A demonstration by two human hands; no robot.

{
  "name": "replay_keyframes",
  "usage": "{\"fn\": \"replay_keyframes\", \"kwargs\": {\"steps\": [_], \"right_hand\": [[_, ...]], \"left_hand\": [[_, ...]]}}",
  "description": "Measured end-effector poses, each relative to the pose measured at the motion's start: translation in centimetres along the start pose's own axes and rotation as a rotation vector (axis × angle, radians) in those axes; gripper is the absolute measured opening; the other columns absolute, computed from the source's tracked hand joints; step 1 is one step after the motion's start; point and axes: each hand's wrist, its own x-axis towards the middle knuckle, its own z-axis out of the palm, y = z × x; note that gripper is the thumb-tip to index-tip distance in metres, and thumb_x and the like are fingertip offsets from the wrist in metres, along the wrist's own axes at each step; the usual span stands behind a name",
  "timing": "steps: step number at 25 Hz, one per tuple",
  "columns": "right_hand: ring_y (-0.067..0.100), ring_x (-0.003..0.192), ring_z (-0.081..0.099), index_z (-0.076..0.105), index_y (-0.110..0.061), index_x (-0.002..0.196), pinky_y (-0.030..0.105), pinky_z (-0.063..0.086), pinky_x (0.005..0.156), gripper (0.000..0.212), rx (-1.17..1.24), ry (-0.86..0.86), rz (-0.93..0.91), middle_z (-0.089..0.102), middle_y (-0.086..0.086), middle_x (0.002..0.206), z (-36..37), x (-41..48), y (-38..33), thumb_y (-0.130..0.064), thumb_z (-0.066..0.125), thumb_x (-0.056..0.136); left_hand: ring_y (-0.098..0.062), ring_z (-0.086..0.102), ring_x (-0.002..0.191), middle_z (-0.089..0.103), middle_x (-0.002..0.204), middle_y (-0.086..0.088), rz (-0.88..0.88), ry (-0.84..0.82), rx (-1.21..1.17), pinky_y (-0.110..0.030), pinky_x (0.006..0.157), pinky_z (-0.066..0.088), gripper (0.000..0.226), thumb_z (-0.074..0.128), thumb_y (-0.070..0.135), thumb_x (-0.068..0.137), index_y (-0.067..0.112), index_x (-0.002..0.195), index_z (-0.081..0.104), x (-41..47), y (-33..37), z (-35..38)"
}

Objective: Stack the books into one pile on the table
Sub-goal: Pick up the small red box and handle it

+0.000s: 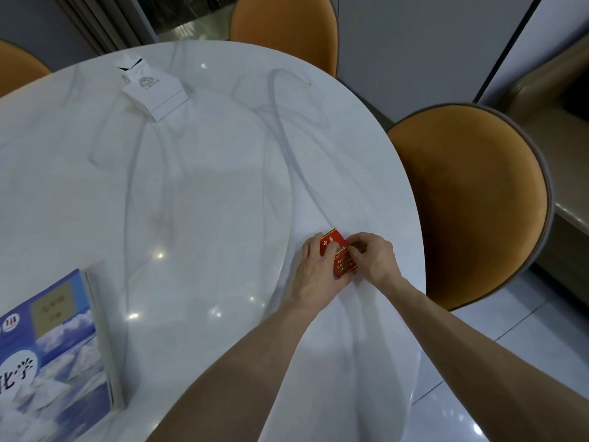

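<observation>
A pile of books [54,352] with a blue cloud cover on top lies at the near left of the white marble table [197,186]; several page edges show along its right side. Both hands are far from it, near the table's right edge. My left hand [314,266] and my right hand [373,256] together hold a small red box [339,255] with gold print that rests on the tabletop. The left thumb lies on the box's face, and the right fingers pinch its right side.
A white tissue box [153,87] stands at the far left of the table. Orange chairs stand around it: one at the right [471,199], one at the back [283,30], one at the far left [16,68]. Tiled floor shows at the lower right.
</observation>
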Motion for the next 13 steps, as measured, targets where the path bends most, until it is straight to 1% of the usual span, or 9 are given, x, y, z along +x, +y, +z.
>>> {"fn": "replay_keyframes", "kwargs": {"steps": [3, 8, 10, 12, 13], "right_hand": [[0.024, 0.098, 0.064, 0.066, -0.005, 0.110, 0.023, 0.048, 0.082, 0.025, -0.008, -0.008, 0.006, 0.070, 0.014, 0.110, 0.25, 0.35, 0.25, -0.004, 0.051, 0.091], [0.025, 0.098, 0.064, 0.066, -0.005, 0.110, 0.021, 0.046, 0.080, 0.025, -0.006, -0.016, 0.002, 0.070, 0.014, 0.109, 0.36, 0.48, 0.33, -0.003, 0.051, 0.090], [0.026, 0.099, 0.064, 0.066, -0.004, 0.110, 0.022, 0.046, 0.081, 0.025, -0.003, -0.014, 0.002, 0.070, 0.015, 0.108, 0.31, 0.46, 0.28, -0.003, 0.051, 0.090], [0.026, 0.096, 0.064, 0.065, -0.004, 0.110, 0.025, 0.048, 0.082, 0.024, -0.010, -0.016, 0.003, 0.070, 0.015, 0.107, 0.26, 0.52, 0.24, -0.005, 0.052, 0.090], [0.025, 0.091, 0.063, 0.065, -0.004, 0.110, 0.027, 0.049, 0.082, 0.024, -0.025, -0.023, 0.006, 0.070, 0.015, 0.106, 0.28, 0.66, 0.25, -0.006, 0.053, 0.089]], "left_hand": [[-0.024, 0.032, 0.136, 0.038, 0.145, -0.008, -0.012, 0.002, 0.010, -0.031, 0.110, 0.036, 0.060, 0.068, 0.043, 0.078, 0.018, 0.131, 0.050, 0.24, -0.01, 0.62], [-0.026, 0.033, 0.137, 0.039, 0.144, -0.011, -0.016, 0.017, 0.000, -0.031, 0.108, 0.037, 0.060, 0.070, 0.040, 0.077, 0.016, 0.129, 0.052, 0.27, -0.08, 0.87], [-0.026, 0.032, 0.138, 0.037, 0.145, -0.011, -0.023, 0.011, -0.002, -0.031, 0.110, 0.035, 0.061, 0.071, 0.040, 0.077, 0.017, 0.130, 0.051, 0.25, -0.04, 0.74], [-0.025, 0.029, 0.139, 0.036, 0.146, -0.010, -0.024, -0.018, 0.013, -0.033, 0.113, 0.032, 0.064, 0.069, 0.044, 0.076, 0.018, 0.131, 0.049, 0.30, -0.18, 0.57], [-0.025, 0.028, 0.140, 0.035, 0.146, -0.011, -0.019, -0.028, 0.031, -0.034, 0.115, 0.031, 0.065, 0.068, 0.046, 0.076, 0.018, 0.131, 0.049, 0.32, -0.18, 0.49]]}}
